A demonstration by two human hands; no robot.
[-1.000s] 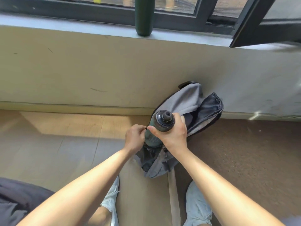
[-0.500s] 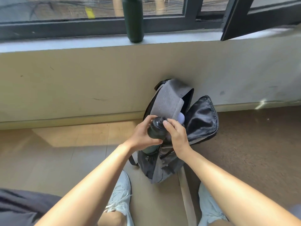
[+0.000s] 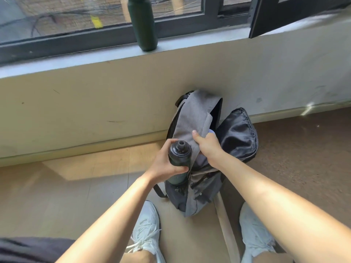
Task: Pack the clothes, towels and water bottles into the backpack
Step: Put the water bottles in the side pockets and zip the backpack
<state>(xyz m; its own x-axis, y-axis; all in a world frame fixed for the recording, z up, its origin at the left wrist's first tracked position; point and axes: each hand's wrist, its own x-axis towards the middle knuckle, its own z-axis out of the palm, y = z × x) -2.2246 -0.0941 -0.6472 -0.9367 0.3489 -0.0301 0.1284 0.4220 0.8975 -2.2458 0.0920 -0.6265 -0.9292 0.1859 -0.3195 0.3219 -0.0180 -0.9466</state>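
From the head camera we see the grey backpack on the floor, leaning against the wall under the window, its top unzipped and gaping. Our left hand has its grip wrapped round a dark water bottle, held upright against the backpack's left side. Our right hand pinches the backpack's grey front panel at the opening, thumb on top. A green bottle stands on the windowsill.
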